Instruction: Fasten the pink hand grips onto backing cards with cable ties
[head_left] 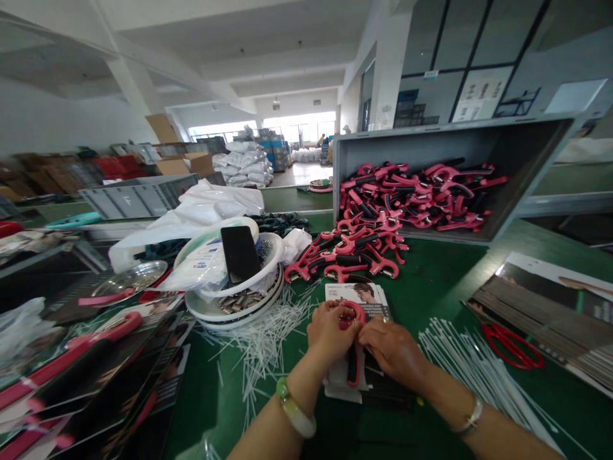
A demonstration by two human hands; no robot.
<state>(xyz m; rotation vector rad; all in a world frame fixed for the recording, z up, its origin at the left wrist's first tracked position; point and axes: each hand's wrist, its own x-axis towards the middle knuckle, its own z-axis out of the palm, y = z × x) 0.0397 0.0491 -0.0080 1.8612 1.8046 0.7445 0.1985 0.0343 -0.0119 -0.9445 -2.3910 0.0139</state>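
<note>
head view: pink-and-black hand grip trainer (353, 365) with looped top.

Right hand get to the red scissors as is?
Probably yes: the right hand sits close to the red scissors, and nothing solid blocks the way. Only white plastic strips lie flat between them, likely easy to pass over.

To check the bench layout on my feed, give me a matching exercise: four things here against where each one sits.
Things:
1. Phone
2. Scissors
3. Pink tools
4. White strips

Places:
A. Scattered on the green table
B. Heaped in the gray crate
C. Propped in the white bowl
D. Lying beside the printed cards

Pairs: 1-C, 2-D, 3-B, 4-A
</note>
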